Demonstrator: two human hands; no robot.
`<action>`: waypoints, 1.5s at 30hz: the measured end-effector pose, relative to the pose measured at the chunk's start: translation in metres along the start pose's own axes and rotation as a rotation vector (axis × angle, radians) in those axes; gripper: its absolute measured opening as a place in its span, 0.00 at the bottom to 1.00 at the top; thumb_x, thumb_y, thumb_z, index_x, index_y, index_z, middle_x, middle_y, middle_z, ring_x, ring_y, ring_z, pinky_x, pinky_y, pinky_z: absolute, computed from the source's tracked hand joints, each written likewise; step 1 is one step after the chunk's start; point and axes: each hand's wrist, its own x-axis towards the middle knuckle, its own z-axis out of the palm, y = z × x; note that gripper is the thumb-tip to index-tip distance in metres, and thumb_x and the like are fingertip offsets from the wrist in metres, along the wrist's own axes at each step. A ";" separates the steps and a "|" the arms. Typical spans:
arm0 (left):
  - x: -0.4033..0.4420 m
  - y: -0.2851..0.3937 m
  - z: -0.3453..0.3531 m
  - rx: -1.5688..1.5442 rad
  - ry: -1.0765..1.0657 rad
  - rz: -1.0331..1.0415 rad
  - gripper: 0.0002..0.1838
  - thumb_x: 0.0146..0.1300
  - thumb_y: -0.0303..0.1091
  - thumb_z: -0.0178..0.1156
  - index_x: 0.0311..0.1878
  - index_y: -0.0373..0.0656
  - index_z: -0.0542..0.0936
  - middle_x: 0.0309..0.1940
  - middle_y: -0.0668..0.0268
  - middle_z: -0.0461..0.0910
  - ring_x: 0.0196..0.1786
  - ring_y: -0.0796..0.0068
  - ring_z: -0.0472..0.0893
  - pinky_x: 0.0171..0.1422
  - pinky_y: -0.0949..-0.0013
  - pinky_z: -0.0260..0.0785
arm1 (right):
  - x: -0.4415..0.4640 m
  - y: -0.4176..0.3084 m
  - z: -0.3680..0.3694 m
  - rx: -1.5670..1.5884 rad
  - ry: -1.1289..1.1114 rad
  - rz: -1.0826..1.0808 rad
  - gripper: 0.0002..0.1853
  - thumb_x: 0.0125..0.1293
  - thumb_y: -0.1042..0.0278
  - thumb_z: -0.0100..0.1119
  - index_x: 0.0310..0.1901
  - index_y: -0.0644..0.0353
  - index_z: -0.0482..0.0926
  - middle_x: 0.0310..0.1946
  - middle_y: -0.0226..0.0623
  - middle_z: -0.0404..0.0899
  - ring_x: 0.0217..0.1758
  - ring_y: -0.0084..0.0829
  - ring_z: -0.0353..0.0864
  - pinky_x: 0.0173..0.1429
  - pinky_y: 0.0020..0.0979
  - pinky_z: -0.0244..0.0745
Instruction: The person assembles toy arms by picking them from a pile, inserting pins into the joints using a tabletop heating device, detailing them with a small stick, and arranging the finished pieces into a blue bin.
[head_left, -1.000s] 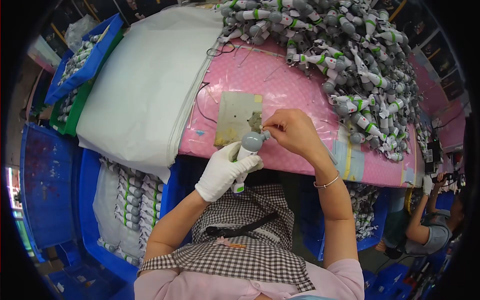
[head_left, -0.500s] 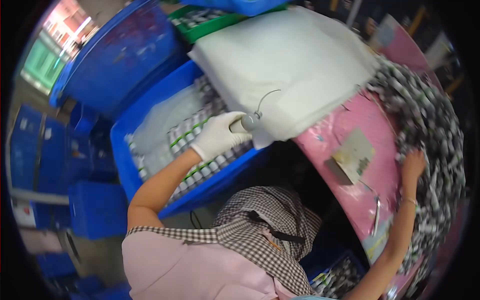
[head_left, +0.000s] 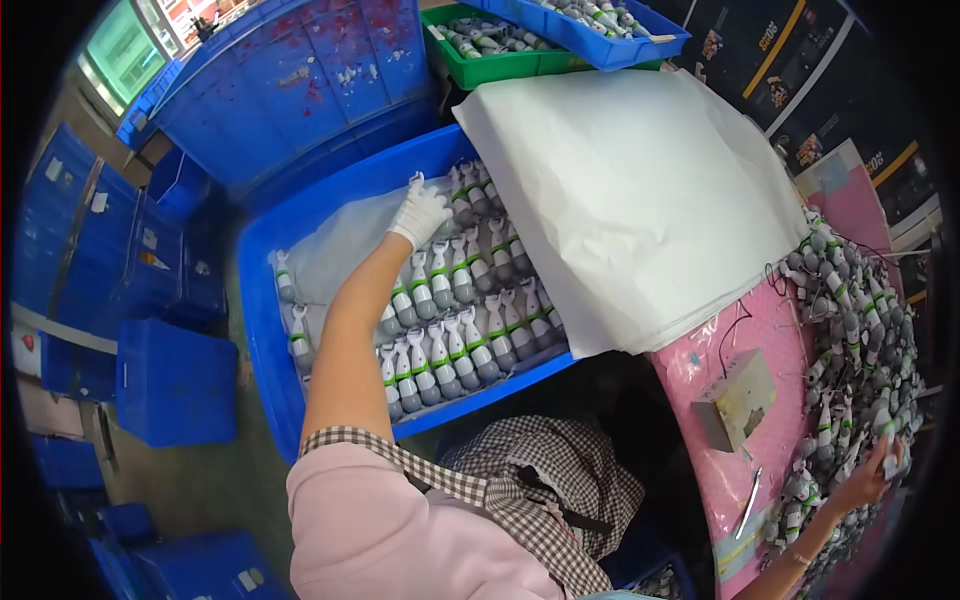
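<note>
My left hand [head_left: 421, 213], in a white glove, is over the large blue bin [head_left: 262, 350], closed around a bottle-shaped grey-and-white device [head_left: 417, 180]. Most of that device is hidden by the fingers. Below and beside the glove, similar devices with green bands [head_left: 465, 355] lie side by side in rows, next to a sheet of clear plastic film [head_left: 345, 245]. At the far right, my bare right hand [head_left: 868, 480] reaches into a heap of the same devices [head_left: 850, 310]. Its fingers are closed on one device [head_left: 890, 464] at the heap's edge.
White sheets [head_left: 640, 200] cover part of the pink table [head_left: 690, 370] and overhang the bin. A small box [head_left: 737, 400] and a metal tool [head_left: 748, 505] lie on the table. Green [head_left: 500, 70] and blue trays [head_left: 600, 45] of devices stand behind. Blue crates [head_left: 175, 380] are at left.
My left hand has carried the grey-and-white device away from the sheets to the far part of the bin. My right hand has moved nearer along the heap. The view has shifted.
</note>
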 end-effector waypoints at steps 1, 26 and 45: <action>0.002 0.000 0.006 -0.081 0.086 0.017 0.07 0.57 0.33 0.52 0.28 0.56 0.78 0.32 0.70 0.76 0.46 0.69 0.76 0.55 0.56 0.64 | -0.005 -0.001 -0.011 0.145 0.003 0.275 0.09 0.66 0.70 0.58 0.44 0.64 0.79 0.40 0.31 0.77 0.39 0.21 0.73 0.44 0.24 0.69; 0.099 0.314 -0.312 -2.823 -0.479 -0.169 0.27 0.66 0.48 0.55 0.62 0.41 0.66 0.55 0.62 0.75 0.58 0.68 0.74 0.60 0.65 0.69 | -0.182 -0.164 0.044 1.942 -0.358 1.383 0.21 0.69 0.59 0.54 0.60 0.54 0.66 0.42 0.40 0.74 0.44 0.33 0.80 0.55 0.36 0.78; 0.072 0.339 -0.319 -3.255 -1.338 -0.085 0.29 0.71 0.54 0.42 0.64 0.41 0.64 0.55 0.57 0.73 0.49 0.60 0.76 0.54 0.58 0.72 | -0.156 -0.143 -0.010 0.944 -0.628 0.325 0.12 0.54 0.77 0.67 0.42 0.58 0.84 0.36 0.31 0.74 0.30 0.22 0.71 0.31 0.22 0.65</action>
